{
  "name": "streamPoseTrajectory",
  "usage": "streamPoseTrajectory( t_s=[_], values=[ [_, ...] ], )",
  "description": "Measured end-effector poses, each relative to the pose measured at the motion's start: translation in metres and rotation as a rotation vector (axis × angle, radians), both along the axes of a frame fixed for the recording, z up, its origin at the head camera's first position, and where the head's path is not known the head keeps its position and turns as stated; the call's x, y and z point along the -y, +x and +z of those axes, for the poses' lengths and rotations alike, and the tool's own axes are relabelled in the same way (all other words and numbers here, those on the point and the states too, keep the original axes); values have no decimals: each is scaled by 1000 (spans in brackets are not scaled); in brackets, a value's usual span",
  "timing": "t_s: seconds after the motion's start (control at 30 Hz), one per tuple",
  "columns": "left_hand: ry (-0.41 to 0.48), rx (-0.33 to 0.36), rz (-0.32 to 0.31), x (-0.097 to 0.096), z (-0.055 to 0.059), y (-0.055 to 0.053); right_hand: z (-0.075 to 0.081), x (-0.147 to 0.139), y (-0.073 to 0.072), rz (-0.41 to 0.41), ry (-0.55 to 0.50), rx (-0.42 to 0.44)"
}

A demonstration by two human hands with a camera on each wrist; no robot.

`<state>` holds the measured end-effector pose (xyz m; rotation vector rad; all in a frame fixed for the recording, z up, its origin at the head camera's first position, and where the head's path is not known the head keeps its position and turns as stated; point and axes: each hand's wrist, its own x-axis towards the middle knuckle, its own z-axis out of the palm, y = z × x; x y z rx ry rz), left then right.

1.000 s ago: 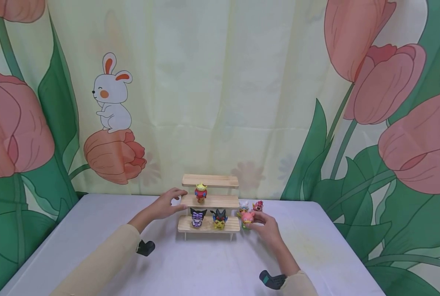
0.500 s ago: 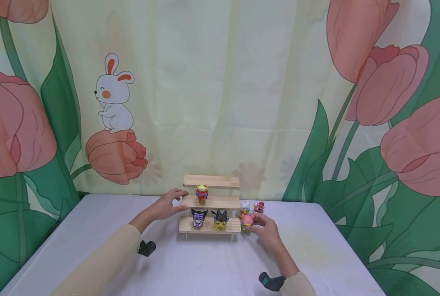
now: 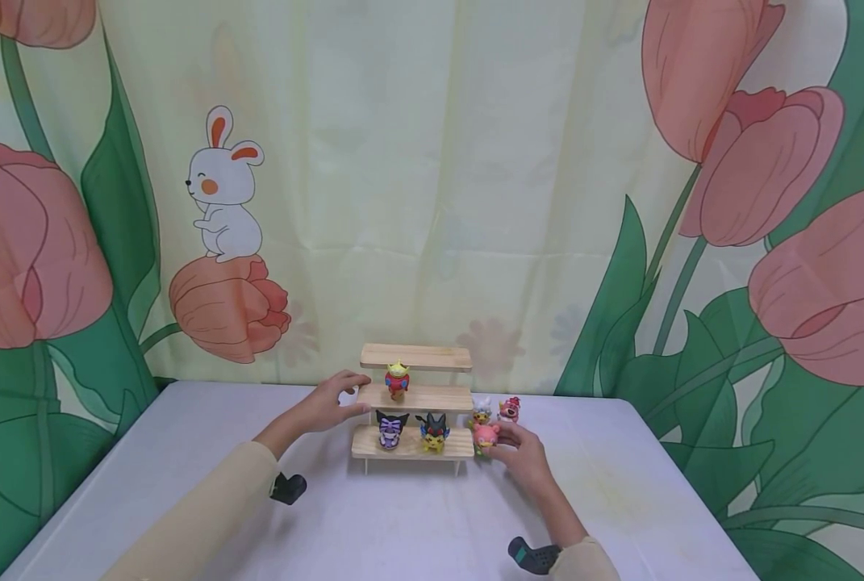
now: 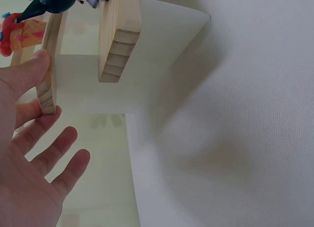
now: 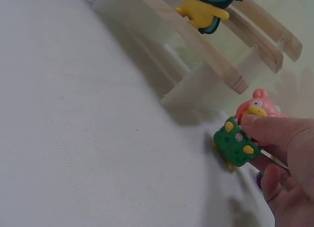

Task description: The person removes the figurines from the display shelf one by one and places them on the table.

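A three-tier wooden display stand point(image 3: 435, 395) stands on the table. My left hand point(image 3: 326, 403) pinches the left end of its middle plank point(image 4: 46, 89), thumb above and fingers underneath, other fingers spread. To the right of the stand, my right hand point(image 3: 528, 461) pinches a toy figurine point(image 5: 236, 143) with a pink head and green body between thumb and fingers. Whether its feet touch the table I cannot tell. On the middle tier is a red and blue figurine with a yellow top point(image 3: 397, 382). The bottom tier bears a purple and black figurine point(image 3: 390, 432) and a yellow one with a dark hood point(image 3: 433, 433).
Behind the held toy, a white-topped figurine point(image 3: 482, 410) and a red and pink figurine point(image 3: 509, 408) stand on the white-covered table point(image 3: 402, 524). A curtain point(image 3: 432, 202) printed with tulips and a rabbit hangs behind the table.
The pink and green figurine and my right fingers have come down very slightly beside the stand. My left hand stays on the middle plank.
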<state>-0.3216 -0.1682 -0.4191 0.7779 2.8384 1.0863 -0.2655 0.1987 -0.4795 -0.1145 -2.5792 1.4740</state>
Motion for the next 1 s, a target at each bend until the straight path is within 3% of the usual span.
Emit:
streamPoseTrajectory(
  t_s=[0.5, 1.0],
  values=[
    [-6, 19, 15, -1, 1, 3, -2, -1, 1, 16, -39, 19],
    [-12, 35, 31, -3, 3, 4, 6, -4, 2, 40, -61, 48]
  ],
)
